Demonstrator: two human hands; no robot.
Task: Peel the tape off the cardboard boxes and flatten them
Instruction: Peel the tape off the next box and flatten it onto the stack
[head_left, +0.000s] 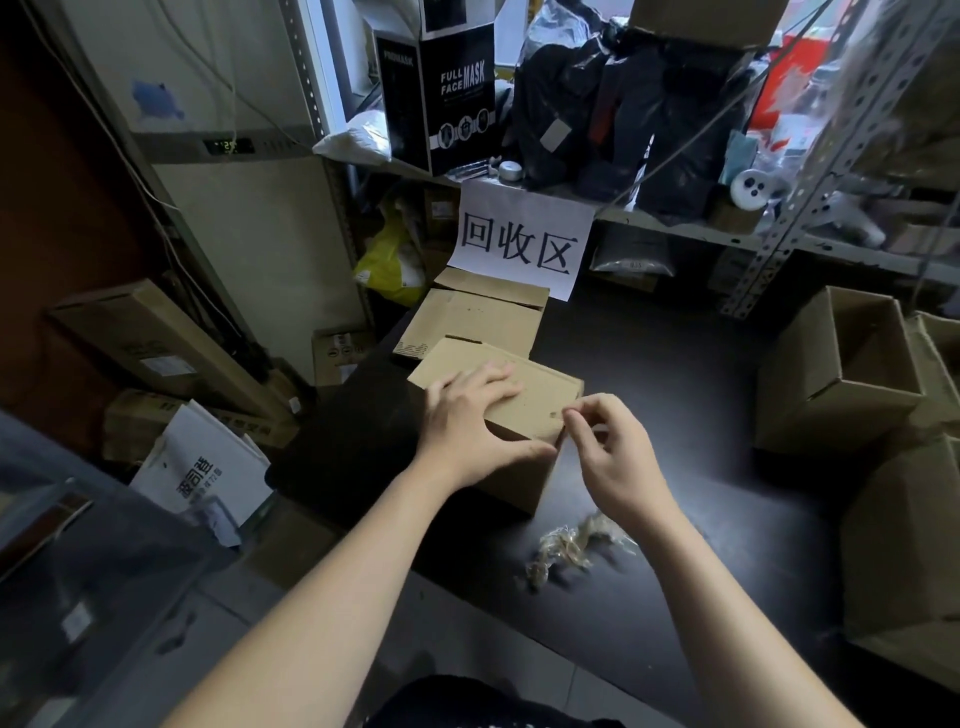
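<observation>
Wad of peeled tape (571, 545) lay crumpled on dark table (675, 364), nearest camera. Just beyond, right hand (618, 457) met right corner of closed cardboard box (535, 400), thumb and forefinger tips pressed together, apparently pinching tape edge (569, 414); too small to confirm. Left hand (467, 421) pressed flat on box top, fingers straight and spread, thumb down near side. Box stood mid-table. Open boxes (841, 374) sat at right. Flattened cardboard (467, 317) lay behind, below paper sign (524, 239); black mask carton (447, 93) on shelf above.
</observation>
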